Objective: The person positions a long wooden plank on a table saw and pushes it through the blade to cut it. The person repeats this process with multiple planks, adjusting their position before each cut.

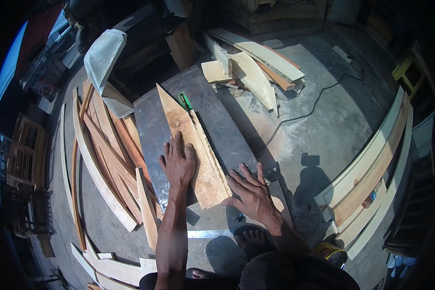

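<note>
A tapered light wooden board (203,179) lies on a dark metal table top (222,121), its narrow point toward the far end. Beside its upper right edge sits a small green fitting (183,101) with a thin dark piece. My left hand (178,162) lies on the board's left part, fingers apart. At the board's lower right corner is my right hand (249,193), fingers spread, thumb at the board's edge; whether it grips cannot be told.
Long wooden strips (106,159) lie left of the table, more planks at right (367,169) and in a back pile (251,82). A white molded object (106,63) stands back left. A black cable (304,116) crosses the floor. My bare foot (253,237) is below.
</note>
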The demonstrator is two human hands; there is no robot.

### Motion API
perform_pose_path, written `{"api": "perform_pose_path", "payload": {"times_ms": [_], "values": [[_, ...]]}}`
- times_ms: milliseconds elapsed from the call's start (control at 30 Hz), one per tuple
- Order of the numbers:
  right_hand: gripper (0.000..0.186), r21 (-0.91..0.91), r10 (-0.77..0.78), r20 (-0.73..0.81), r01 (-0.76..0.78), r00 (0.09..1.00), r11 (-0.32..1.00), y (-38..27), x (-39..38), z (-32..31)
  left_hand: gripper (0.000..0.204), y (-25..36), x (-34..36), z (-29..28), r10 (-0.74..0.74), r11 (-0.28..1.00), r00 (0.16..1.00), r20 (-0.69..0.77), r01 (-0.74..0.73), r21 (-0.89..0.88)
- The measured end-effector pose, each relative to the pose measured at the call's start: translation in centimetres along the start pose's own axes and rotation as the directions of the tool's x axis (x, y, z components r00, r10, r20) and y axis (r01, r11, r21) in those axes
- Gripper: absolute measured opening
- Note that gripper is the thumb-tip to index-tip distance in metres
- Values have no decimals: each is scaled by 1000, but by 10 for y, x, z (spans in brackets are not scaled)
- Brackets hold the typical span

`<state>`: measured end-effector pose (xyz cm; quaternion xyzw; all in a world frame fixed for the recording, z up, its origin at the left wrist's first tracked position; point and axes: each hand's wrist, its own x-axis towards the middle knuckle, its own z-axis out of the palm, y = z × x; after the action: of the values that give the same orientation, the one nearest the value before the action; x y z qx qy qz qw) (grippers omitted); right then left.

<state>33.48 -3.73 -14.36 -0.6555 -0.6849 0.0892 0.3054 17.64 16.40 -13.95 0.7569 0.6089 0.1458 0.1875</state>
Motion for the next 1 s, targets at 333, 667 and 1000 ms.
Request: {"api": "perform_pose_path", "payload": {"times_ms": [333,667,1000], "values": [[65,0,-11,-14,11,1000,1000,0,1,0,65,2,0,-2,-5,1000,1000,3,5,3],[65,10,4,-20,-4,1000,1000,-1,0,1,66,0,1,0,9,1000,1000,-8,-9,0],[65,4,11,-23,-11,1000,1000,-1,2,2,66,-1,3,0,11,1000,1000,-4,-11,5]]}}
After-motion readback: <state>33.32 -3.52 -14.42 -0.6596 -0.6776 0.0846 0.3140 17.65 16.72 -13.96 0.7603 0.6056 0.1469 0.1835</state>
